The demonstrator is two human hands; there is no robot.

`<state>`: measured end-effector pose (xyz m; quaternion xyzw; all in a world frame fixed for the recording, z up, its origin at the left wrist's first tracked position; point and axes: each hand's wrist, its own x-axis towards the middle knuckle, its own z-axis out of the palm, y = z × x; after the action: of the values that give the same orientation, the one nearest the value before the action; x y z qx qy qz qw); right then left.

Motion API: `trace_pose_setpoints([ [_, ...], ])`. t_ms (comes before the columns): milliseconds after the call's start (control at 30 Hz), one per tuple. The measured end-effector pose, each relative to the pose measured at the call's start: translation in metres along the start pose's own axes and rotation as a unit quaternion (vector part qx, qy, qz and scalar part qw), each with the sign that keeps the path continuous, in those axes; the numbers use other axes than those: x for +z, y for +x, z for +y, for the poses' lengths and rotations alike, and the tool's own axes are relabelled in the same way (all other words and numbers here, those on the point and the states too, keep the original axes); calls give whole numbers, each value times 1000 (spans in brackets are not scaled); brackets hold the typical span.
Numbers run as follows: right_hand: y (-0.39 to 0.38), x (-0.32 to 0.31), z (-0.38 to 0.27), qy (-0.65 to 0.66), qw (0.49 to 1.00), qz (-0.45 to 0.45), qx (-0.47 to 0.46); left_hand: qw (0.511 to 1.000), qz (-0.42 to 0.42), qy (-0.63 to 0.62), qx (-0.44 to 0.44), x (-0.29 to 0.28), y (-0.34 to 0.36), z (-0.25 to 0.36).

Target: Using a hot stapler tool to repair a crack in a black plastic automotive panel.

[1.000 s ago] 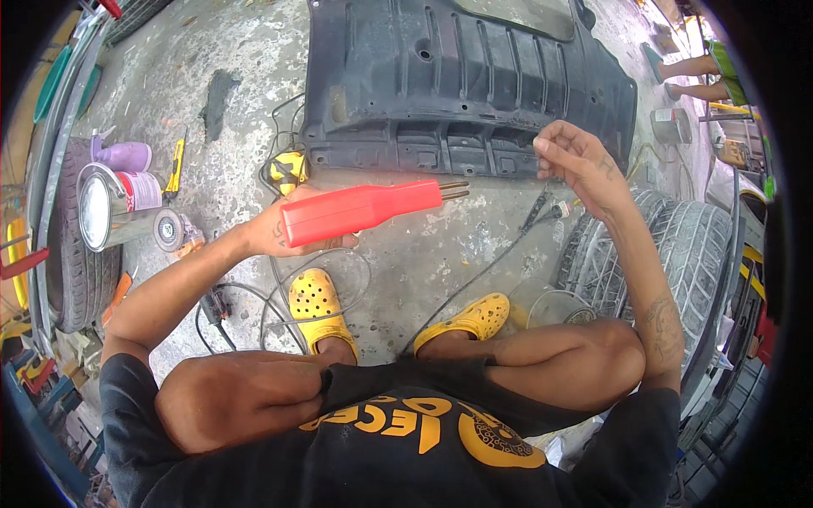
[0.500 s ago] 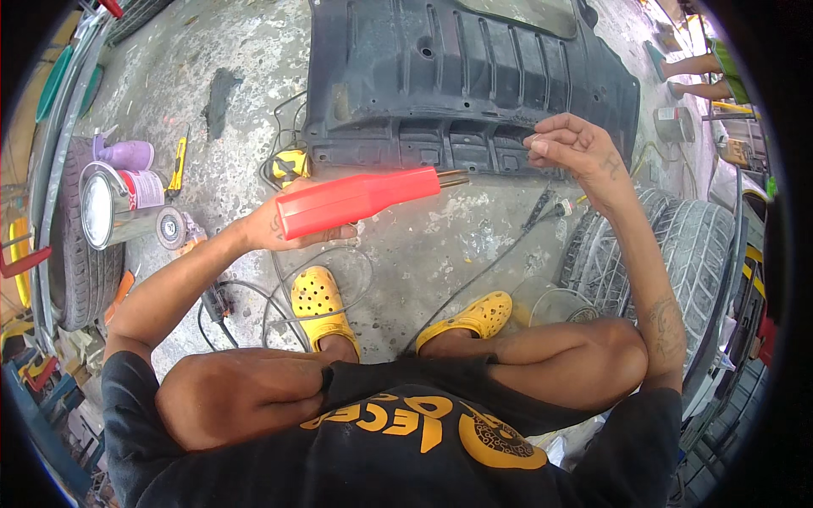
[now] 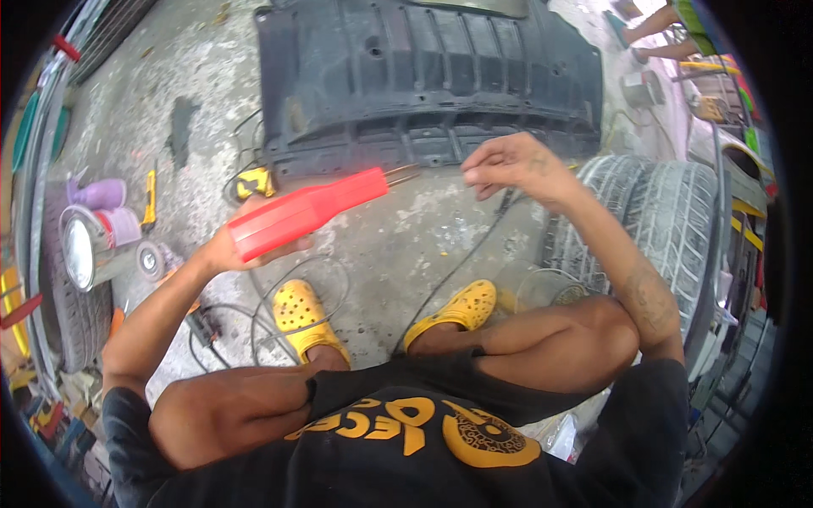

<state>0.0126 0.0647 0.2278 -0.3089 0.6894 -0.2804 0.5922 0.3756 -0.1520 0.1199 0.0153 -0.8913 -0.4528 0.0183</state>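
Observation:
My left hand [image 3: 227, 247] is closed round the handle of a red hot stapler [image 3: 309, 213]. Two thin metal prongs stick out of its tip, which points right and slightly away from me. Across from the prongs, a short gap away, is my right hand [image 3: 518, 172], its thumb and fingertips pinched together. Whatever the pinch may hold is too small to make out. Beyond both hands a large black ribbed plastic underbody panel [image 3: 423, 76] lies on the floor.
A yellow tape measure [image 3: 254, 183], a yellow cutter knife [image 3: 150, 201], a metal can [image 3: 80, 245] and an angle grinder [image 3: 152, 260] are at left. Cables [image 3: 254, 313] run round my yellow clogs [image 3: 298, 309]. Tyres [image 3: 648, 229] stand at right; another person's legs [image 3: 660, 42] show beyond.
My right hand has moved left and slightly down, closer to the stapler's prongs. The stapler is still in my left hand, now tilted more upward at its tip. The whole view has shifted.

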Motion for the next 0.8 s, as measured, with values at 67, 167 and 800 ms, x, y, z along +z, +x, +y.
trace_pose_setpoints([
  [67,-3,0,-10,21,999,35,-11,994,25,-91,50,-6,13,11],
  [167,-1,-3,-12,49,997,52,-21,995,44,-44,78,-13,23,22],
  [800,-12,13,-46,93,994,8,-60,998,21,39,45,-31,17,36],
])
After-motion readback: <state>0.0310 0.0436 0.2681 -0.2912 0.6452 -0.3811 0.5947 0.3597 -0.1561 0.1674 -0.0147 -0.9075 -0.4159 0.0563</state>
